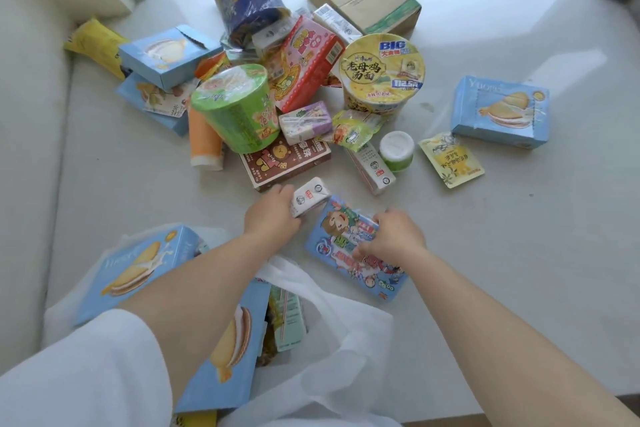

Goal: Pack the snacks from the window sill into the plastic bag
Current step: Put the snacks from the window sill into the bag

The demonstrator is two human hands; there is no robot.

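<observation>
Two items are being taken up at the centre of the frame: a small white carton (309, 196) is enclosed by the left hand (272, 215), and a flat blue pack (356, 248) is pressed under the curled fingers of the right hand (393, 236). Both grips are closed on their items. The plastic bag (332, 340) lies open at lower centre, with blue biscuit boxes (138, 267) already inside. Many snacks remain heaped on the sill (519, 253) in the upper middle. The carton is judged light and stiff, best held across its sides; the pack looks thin, light and slick, so an edge pinch seems safest. The noodle cups (381, 73) are likely crushable.
</observation>
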